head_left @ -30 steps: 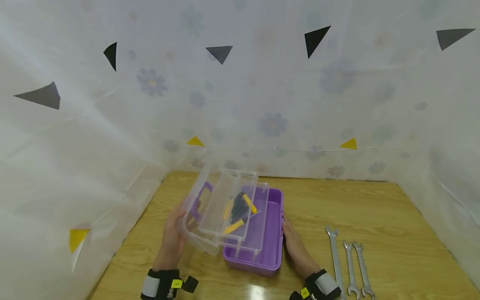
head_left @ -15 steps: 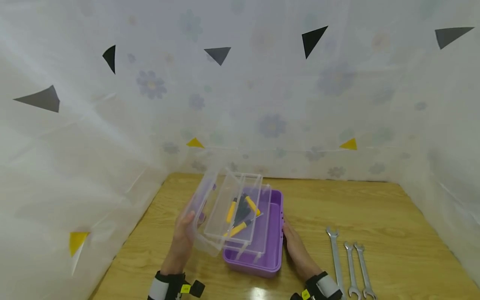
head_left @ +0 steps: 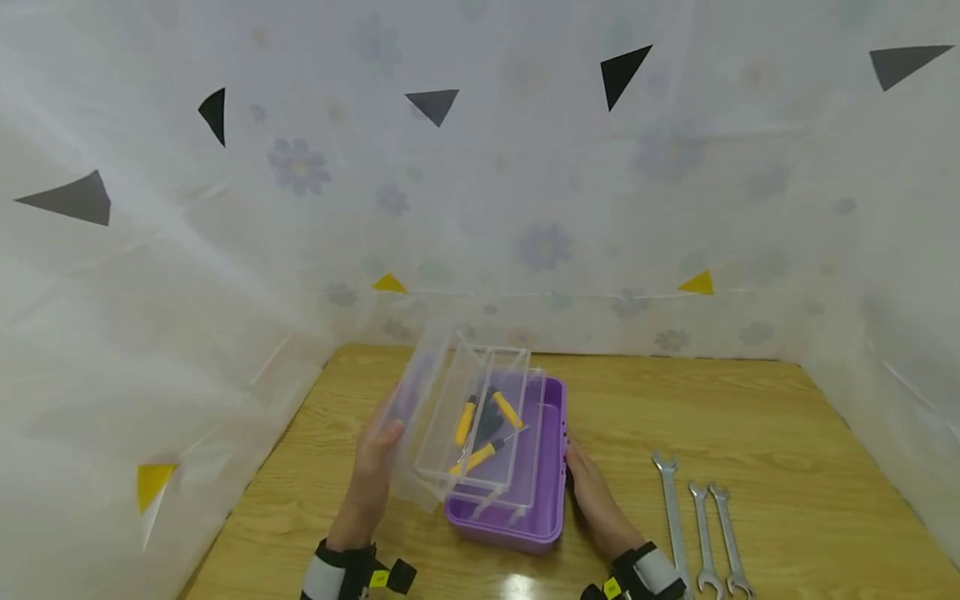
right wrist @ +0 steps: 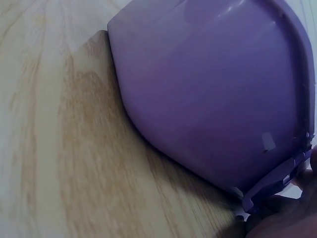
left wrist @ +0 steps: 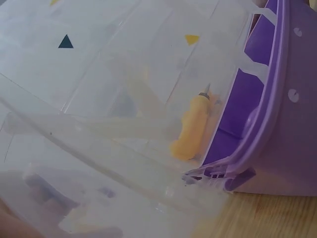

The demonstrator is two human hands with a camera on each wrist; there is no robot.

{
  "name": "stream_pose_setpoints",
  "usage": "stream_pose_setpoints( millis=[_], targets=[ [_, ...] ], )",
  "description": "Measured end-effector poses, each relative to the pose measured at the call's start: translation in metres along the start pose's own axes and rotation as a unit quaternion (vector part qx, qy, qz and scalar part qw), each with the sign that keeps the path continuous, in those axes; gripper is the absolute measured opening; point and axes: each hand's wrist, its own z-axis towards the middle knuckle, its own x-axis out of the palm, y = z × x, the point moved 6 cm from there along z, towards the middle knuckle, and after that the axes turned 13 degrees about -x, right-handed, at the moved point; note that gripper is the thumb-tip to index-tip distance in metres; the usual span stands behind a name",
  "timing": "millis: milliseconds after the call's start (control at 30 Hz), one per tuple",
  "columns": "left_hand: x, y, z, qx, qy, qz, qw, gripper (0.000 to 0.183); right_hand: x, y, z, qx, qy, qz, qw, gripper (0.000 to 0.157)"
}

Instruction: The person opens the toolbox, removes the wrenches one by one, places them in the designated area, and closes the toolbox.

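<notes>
A toolbox has a purple base (head_left: 510, 537) on the table and a clear lid (head_left: 420, 417) that stands raised at its left. Clear trays (head_left: 468, 425) hang between lid and base. Yellow-handled tools show through the plastic; one screwdriver (left wrist: 193, 124) has a short metal tip. Which tray holds them I cannot tell. My left hand (head_left: 371, 471) grips the lid's outer edge, thumb over it, other fingers partly hidden. My right hand (head_left: 596, 496) holds the base's right side; in the right wrist view its fingers are around a purple latch (right wrist: 277, 181).
Three silver wrenches lie to the right of my right hand: a longer wrench (head_left: 670, 517) and two shorter ones, one being the outermost wrench (head_left: 729, 542). The wooden table (head_left: 675, 400) meets a flower-patterned sheet (head_left: 540, 183) at the back and sides.
My left hand has moved right, tilting the lid more upright and shifting the trays slightly right over the base. My right hand and the base have stayed nearly still.
</notes>
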Motion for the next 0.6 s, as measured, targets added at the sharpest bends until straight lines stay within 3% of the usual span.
stream_pose_setpoints(
  millis=[167, 333, 600],
  targets=[
    [0.006, -0.001, -0.002, -0.012, 0.012, 0.024, 0.9996, 0.061, 0.001, -0.004, -0.002, 0.009, -0.002, -0.01, 1.0, 0.063],
    [0.016, -0.009, 0.0, 0.024, 0.039, 0.04, 0.9982, 0.063, 0.0, -0.003, -0.002, 0.008, 0.002, 0.002, 1.0, 0.063],
    [0.033, -0.018, -0.001, 0.026, -0.009, 0.109, 0.9937, 0.063, -0.001, -0.001, 0.001, -0.011, 0.008, 0.01, 1.0, 0.063]
  ],
)
